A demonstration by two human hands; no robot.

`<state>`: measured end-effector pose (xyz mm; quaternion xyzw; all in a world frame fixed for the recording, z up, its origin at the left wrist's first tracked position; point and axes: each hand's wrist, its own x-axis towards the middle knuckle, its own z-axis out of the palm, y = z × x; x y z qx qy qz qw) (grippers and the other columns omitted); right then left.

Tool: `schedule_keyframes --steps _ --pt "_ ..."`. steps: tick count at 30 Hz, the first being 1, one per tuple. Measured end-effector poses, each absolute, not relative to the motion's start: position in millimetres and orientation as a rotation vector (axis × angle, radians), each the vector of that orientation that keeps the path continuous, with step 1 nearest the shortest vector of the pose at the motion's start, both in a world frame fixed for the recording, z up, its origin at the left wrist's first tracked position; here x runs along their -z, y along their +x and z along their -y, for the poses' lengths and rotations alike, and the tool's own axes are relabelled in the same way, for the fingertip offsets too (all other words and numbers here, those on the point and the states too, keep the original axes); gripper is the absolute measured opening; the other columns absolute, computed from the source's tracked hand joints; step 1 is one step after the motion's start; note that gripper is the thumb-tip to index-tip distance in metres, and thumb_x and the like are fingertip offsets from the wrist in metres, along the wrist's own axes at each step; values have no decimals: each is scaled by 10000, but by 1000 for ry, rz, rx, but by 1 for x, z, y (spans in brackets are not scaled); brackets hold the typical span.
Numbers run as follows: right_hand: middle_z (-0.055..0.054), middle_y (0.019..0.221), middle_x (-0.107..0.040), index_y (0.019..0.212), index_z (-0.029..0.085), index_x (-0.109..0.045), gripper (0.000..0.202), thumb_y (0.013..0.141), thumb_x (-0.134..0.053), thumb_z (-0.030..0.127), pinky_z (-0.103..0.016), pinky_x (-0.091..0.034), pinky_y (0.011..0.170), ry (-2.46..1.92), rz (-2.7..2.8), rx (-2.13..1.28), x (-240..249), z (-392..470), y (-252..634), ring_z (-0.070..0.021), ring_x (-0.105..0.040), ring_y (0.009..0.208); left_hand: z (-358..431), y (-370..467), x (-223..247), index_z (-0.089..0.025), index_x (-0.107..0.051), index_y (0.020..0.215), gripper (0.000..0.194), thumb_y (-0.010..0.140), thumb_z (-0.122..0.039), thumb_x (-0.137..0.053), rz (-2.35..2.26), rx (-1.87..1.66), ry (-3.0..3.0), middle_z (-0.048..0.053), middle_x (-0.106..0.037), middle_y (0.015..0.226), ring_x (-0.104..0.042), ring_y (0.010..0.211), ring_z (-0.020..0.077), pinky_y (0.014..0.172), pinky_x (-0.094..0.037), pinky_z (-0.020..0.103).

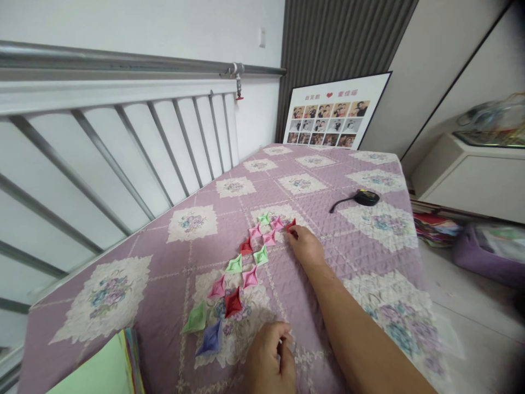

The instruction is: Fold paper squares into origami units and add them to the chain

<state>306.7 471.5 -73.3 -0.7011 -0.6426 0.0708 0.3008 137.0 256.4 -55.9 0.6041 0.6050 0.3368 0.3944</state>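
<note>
My right hand (305, 244) reaches forward and pinches a small red folded paper boat (291, 224) at the far right end of a group of boats. Nearer to me, my left hand (271, 353) hovers low with loosely curled fingers, a gap between thumb and finger and nothing visible in it. Several boats run in two uneven rows: a blue boat (210, 338) and a green boat (196, 318) closest, then a red boat (233, 302), a pink boat (250, 278) and more pink, green and red ones beyond.
The boats sit on a quilted purple floral cover (164, 279). A stack of coloured paper (98, 366) lies front left. On the right is a black corded object (366, 197). A white radiator (135, 158) runs along the left, and a photo board (336, 112) stands behind.
</note>
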Motion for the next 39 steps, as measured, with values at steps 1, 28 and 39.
schedule_keyframes --steps 1,28,39 --pt "-57 991 -652 1009 222 -648 230 862 -511 333 -267 -401 698 -1861 1709 -187 73 -471 307 -180 -596 863 -256 137 56 -199 -629 955 258 804 -116 -437 -1535 -854 1531 47 -687 899 -621 866 178 799 -455 270" --pt "-1 867 -655 1029 248 -601 244 810 -565 350 -244 -343 614 -1848 1626 -281 72 -470 304 -148 -572 749 -255 138 55 -203 -630 951 258 815 -125 -426 -1561 -858 1553 37 -679 886 -620 855 175 787 -451 264" --pt "40 676 -586 866 224 -547 243 691 -634 368 -242 -308 558 -1755 1360 -395 74 -472 305 -129 -507 593 -256 137 56 -197 -635 965 258 826 -126 -429 -1551 -855 1541 39 -681 903 -619 864 177 792 -449 276"
